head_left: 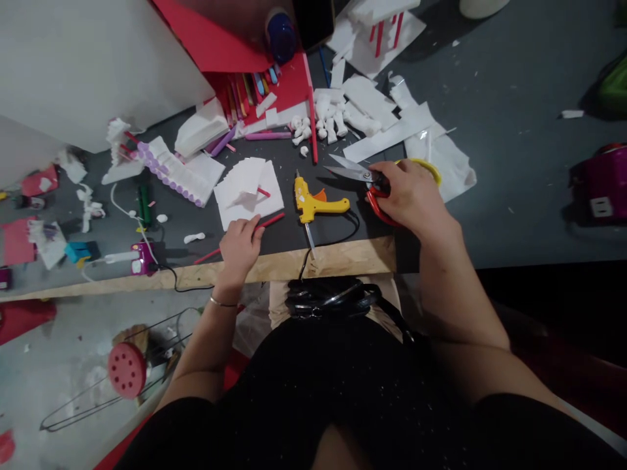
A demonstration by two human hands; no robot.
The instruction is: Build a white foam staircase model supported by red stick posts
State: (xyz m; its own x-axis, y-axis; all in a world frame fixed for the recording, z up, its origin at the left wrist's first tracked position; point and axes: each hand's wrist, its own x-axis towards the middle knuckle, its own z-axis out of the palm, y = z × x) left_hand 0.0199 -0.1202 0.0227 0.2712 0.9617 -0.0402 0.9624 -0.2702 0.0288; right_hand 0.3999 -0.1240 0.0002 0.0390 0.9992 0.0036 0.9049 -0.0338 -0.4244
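Observation:
My left hand [240, 247] is closed on a thin red stick [272, 220] low over the near edge of the table. The stick's ends show on both sides of the fingers. Just beyond lies a small stack of white sheets [235, 199] with a short red piece on it. My right hand [410, 198] grips a pair of scissors [350, 171] by red handles, blades apart and pointing left. Behind that hand a yellow curved band [432, 171] shows, partly hidden. Between the hands a yellow hot glue gun [321, 205] lies on its side, a glue stick in its back.
White paper scraps [369, 104] and small white twisted pieces [330, 117] lie beyond the scissors. Several markers [245, 91] rest on red paper at the back. A black cord [350, 228] loops near the glue gun. A white model with red posts [385, 32] stands far back.

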